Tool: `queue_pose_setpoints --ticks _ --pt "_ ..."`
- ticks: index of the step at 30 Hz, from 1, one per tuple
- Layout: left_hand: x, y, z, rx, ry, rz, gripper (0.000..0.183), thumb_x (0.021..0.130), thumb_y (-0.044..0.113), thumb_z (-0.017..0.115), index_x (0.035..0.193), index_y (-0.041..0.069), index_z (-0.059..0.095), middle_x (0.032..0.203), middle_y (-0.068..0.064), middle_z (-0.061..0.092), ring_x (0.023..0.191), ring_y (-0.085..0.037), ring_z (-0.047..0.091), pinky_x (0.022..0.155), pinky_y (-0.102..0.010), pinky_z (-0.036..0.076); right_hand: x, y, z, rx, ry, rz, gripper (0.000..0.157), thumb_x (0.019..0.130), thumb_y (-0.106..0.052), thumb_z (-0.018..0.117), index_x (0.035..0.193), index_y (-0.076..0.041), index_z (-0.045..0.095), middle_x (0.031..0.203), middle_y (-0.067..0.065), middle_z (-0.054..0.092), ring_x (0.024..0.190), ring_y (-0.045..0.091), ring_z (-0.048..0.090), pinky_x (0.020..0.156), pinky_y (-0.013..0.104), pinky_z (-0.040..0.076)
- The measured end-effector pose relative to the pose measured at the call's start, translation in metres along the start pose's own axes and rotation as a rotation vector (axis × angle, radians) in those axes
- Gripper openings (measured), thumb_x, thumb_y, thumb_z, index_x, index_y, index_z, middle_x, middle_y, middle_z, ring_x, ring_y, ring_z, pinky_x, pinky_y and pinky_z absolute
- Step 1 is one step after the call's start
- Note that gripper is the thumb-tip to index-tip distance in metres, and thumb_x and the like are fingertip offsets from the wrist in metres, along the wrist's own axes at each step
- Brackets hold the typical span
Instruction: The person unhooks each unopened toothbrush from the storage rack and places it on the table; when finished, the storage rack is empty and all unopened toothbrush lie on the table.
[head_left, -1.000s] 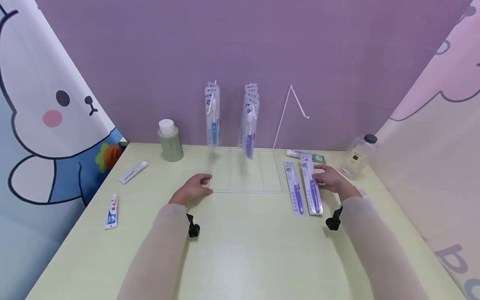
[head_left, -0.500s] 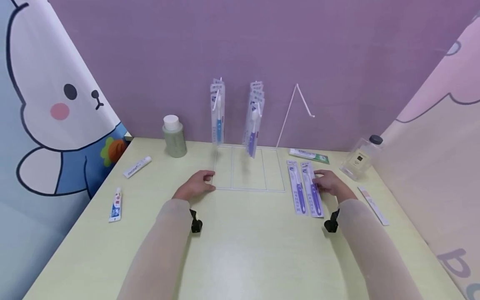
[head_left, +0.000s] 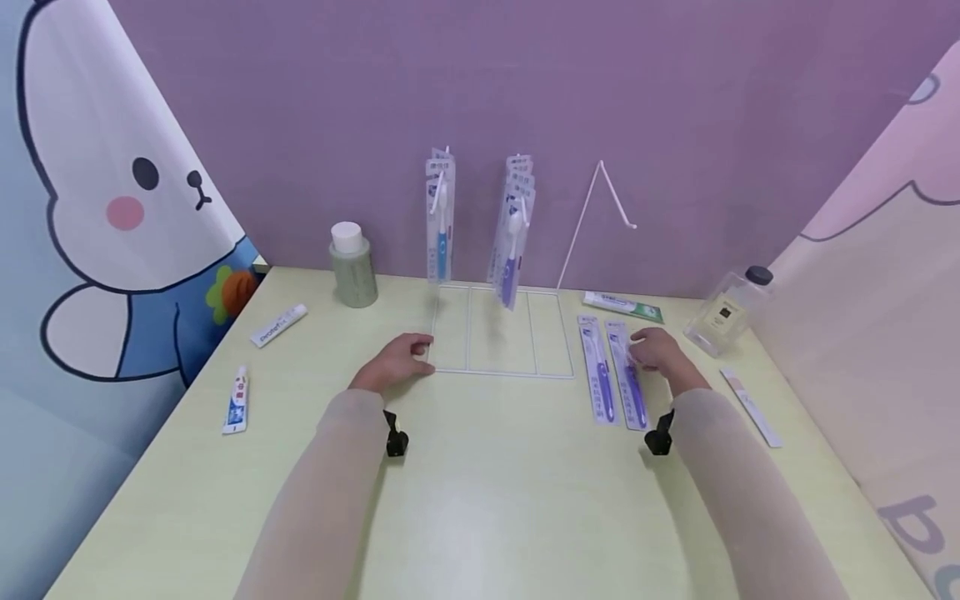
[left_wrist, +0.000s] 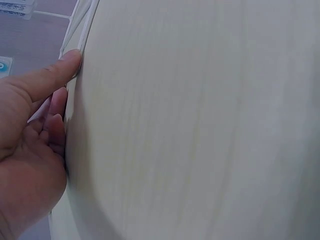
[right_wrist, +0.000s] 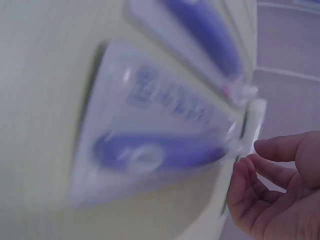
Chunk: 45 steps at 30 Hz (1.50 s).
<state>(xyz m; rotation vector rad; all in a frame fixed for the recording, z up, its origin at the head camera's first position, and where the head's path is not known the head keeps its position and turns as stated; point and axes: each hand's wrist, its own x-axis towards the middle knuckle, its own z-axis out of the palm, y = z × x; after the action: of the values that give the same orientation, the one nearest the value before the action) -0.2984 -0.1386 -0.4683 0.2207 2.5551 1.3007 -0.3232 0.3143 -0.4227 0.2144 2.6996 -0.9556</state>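
Note:
My left hand (head_left: 397,361) is at the left front corner of a white wire rack (head_left: 502,373); its thumb meets the wire base in the left wrist view, fingers on the other side. Two packed toothbrushes with purple handles lie right of the rack: an inner packet (head_left: 597,375) and an outer packet (head_left: 632,387). My right hand (head_left: 656,354) overlaps the outer packet's right edge, fingers loosely bent. In the right wrist view a small gap shows between thumb and index finger, right by that packet's narrow end. Packed toothbrushes, blue (head_left: 442,229) and purple (head_left: 512,250), hang from two hooks.
The rack's right hook (head_left: 618,196) is bare. Behind the packets lies a toothpaste tube (head_left: 622,306); a clear bottle (head_left: 727,312) and a narrow strip-shaped pack (head_left: 750,407) are at right. Leftward are a green bottle (head_left: 353,271), a white tube (head_left: 279,325) and a small tube (head_left: 236,402).
The outer packet has come down flat beside the inner one. My right hand has shifted slightly over its edge. My left hand stays at the rack while the head view shifts a little.

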Motion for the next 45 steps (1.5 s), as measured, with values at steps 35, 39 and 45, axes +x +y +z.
queue_pose_setpoints --ticks 35,39,45 --pt "0.006 0.004 0.004 -0.014 0.010 -0.006 0.059 0.079 0.008 0.069 0.132 0.005 0.043 0.119 -0.013 0.049 0.112 -0.026 0.042 0.099 -0.037 0.029 -0.027 -0.216 0.037 0.534 0.377 -0.706 0.032 0.083 0.000 0.061 0.113 0.000 0.050 0.103 0.010 0.058 0.091 0.017 0.056 0.080 0.024 0.045" --pt "0.006 0.006 0.003 -0.009 0.011 0.009 0.059 0.080 0.008 0.068 0.132 0.005 0.043 0.119 -0.014 0.048 0.113 -0.026 0.041 0.100 -0.037 0.028 -0.024 -0.221 0.037 0.509 0.385 -0.695 0.031 0.084 -0.003 0.061 0.113 -0.001 0.050 0.103 0.009 0.058 0.090 0.017 0.056 0.079 0.023 0.046" --pt "0.003 0.002 0.003 0.004 0.012 0.000 0.058 0.080 0.008 0.068 0.132 0.004 0.043 0.120 -0.014 0.048 0.113 -0.027 0.041 0.100 -0.038 0.028 -0.022 -0.224 0.042 0.503 0.386 -0.698 0.028 0.084 -0.003 0.060 0.111 0.000 0.050 0.099 0.010 0.059 0.085 0.017 0.057 0.075 0.023 0.047"
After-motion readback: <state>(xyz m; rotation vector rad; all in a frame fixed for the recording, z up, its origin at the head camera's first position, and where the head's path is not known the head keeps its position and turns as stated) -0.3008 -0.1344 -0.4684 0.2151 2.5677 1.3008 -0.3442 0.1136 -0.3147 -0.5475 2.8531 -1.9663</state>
